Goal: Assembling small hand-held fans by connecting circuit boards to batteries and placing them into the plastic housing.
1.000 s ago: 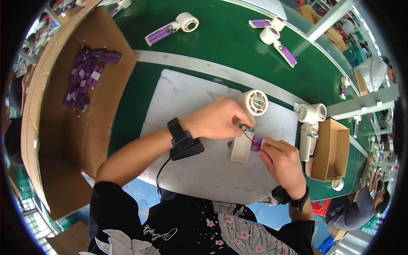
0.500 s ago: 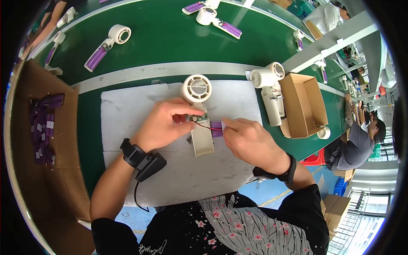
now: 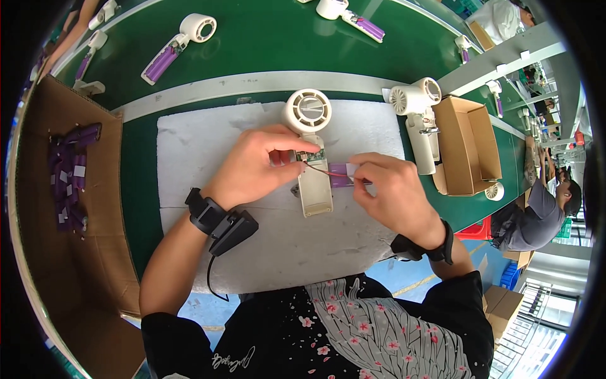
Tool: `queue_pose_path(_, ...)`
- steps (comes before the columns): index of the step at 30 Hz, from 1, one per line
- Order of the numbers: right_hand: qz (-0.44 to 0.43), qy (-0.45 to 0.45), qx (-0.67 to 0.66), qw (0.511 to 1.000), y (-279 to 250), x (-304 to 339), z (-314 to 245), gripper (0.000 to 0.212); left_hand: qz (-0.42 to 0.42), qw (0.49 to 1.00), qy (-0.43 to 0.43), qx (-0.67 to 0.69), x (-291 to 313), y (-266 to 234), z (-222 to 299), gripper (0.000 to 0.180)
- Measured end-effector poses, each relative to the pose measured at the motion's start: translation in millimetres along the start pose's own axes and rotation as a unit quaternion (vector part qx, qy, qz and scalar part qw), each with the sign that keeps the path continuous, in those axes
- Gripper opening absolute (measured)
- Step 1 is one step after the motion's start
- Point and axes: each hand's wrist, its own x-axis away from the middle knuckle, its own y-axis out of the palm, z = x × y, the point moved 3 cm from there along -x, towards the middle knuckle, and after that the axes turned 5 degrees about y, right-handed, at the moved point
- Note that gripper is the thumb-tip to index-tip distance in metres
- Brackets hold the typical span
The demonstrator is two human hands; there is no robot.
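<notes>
A white handheld fan (image 3: pixel 315 189) lies on the mat, its round head pointing away from me and its handle shell uncovered. Inside the handle's upper part is a small green circuit board (image 3: pixel 315 154). My left hand (image 3: pixel 255 165) grips the handle beside this board, thumb and fingertips at its edges. Thin red and black wires (image 3: pixel 325 172) run from the board toward the right. A purple battery pack (image 3: pixel 339 176) with a white label is beside the handle. My right hand (image 3: pixel 398 192) pinches at its right end; the fingers partly hide the pack and the wire ends.
A pale foam mat (image 3: pixel 208 151) covers the green bench. On the left stands a cardboard box (image 3: pixel 104 189) with several purple battery packs. At the right are another white fan (image 3: pixel 420 142) and an open carton (image 3: pixel 470 148). Partly built fans (image 3: pixel 167 57) lie beyond the rail; a person sits far right.
The view has shifted, so the scene sits higher and further right. My right hand has drawn slightly away from the handle, exposing more of the battery pack. My left hand keeps its grip.
</notes>
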Motion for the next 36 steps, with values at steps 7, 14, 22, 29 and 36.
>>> queue_pose_path(7, -0.009, 0.046, -0.113, 0.993, -23, -31, 39, 0.006, 0.013, 1.000, -0.010, 0.016, 6, -2, -7, 0.032)
queue_pose_path(14, 0.038, 0.283, 0.044, 0.957, -55, -84, 64, 0.013, 0.034, 0.999, -0.006, 0.031, 0, 1, -7, 0.032)
queue_pose_path(22, -0.073, -0.061, -0.113, 0.989, 21, -39, 17, 0.039, 0.090, 0.996, -0.021, 0.000, 3, -3, -4, 0.032)
queue_pose_path(29, -0.224, -0.037, -0.266, 0.937, 17, -34, 33, 0.057, 0.070, 0.997, -0.014, -0.003, 5, -2, -4, 0.038)
queue_pose_path(36, -0.315, 0.271, -0.662, 0.623, 6, -26, 28, 0.077, 0.060, 0.998, -0.025, -0.017, 4, -1, -1, 0.038)
